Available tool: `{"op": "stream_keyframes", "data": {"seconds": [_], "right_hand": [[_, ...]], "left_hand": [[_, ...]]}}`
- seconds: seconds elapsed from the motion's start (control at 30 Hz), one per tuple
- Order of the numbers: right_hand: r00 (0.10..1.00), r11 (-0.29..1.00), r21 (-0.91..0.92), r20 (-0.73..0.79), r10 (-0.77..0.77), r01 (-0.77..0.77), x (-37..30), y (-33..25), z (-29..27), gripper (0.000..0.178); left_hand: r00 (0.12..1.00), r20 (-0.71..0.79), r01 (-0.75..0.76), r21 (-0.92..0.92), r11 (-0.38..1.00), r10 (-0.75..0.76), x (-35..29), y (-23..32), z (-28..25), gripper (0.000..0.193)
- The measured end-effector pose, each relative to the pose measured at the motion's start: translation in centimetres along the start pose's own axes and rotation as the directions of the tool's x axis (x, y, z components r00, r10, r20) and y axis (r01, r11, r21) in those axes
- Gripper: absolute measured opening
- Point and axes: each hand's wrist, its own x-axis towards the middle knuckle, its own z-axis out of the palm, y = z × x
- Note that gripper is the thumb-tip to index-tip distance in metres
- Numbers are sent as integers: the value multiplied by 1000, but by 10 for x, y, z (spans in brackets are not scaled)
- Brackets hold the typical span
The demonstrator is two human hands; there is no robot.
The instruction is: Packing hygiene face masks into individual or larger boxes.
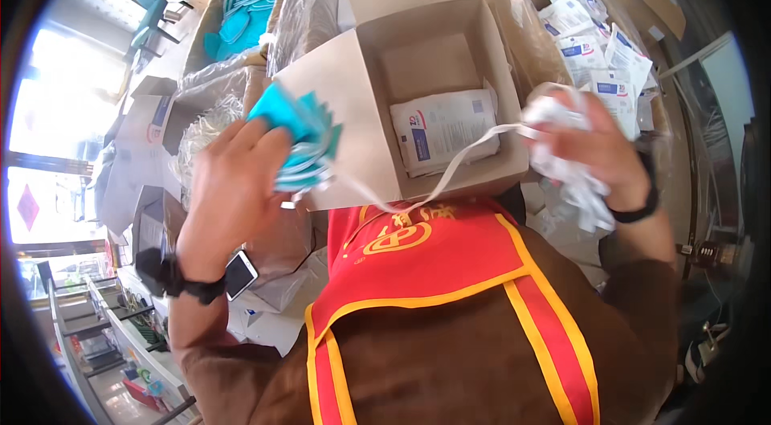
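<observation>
- Teal bundle [299,132] of flat, layered cloth-like pieces is in the left hand [241,164], just left of the open cardboard box [438,19] and in front of its left flap.
- Left fingers are clamped on the bundle's left side; its layered edges fan out to the right, away from the fingers and toward the other hand. Blur softens its outline, but its longer way seems to run from top to bottom.
- Right hand [590,144], beyond the box's right side, has its fingers closed on a crumpled white bundle [574,184]. Its loose ends hang below the fingers, the long axis steep and leaning a little right at the bottom.
- White strap [462,158] runs from the right fingertips leftward and down, sags across the front of the box, then rises toward the teal bundle. I cannot tell whether it is fastened there or only passes close by.
- Left hand is the nearer to the teal bundle, being on it; the right is well apart, with the box between the two.
- White packets [446,132] lie flat inside the box, between the hands and touched by neither. More teal pieces [241,19] sit in a lined carton at the upper left.
</observation>
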Motion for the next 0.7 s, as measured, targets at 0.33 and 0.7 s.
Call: {"op": "stream_keyframes", "data": {"seconds": [0.33,0.7], "right_hand": [[927,889,432,251,-280,151,114,70,30,70],[885,985,49,449,124,-163,58,45,52,32]], "left_hand": [[929,-262,-207,217,954,262,71,33,0,19],[963,-232,-107,147,983,139,69,13,18,20]]}}
